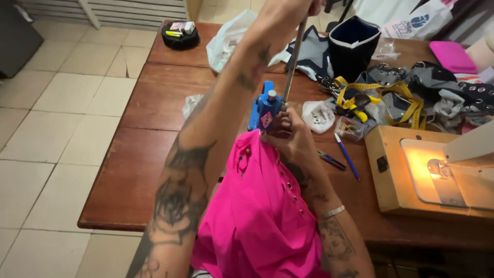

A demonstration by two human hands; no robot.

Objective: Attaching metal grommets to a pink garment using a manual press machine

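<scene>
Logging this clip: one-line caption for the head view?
Left hand grips press lever; right hand holds pink fabric at blue press.

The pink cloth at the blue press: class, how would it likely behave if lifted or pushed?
The pink cloth hangs in soft folds, so it is probably floppy and light. Pushed, it would likely bunch rather than slide. Its metal eyelets may add slight weight.

A single head-worn camera looks steeply down and forward over the person's own forearms, close enough that they fill the middle of the view. The wooden desk [154, 108] runs from 6 o'clock up toward 12, tilted slightly clockwise. Tiled floor [56, 98] fills the 9 o'clock side; a lit sewing machine base [406, 175] sits at 3 o'clock.
</scene>
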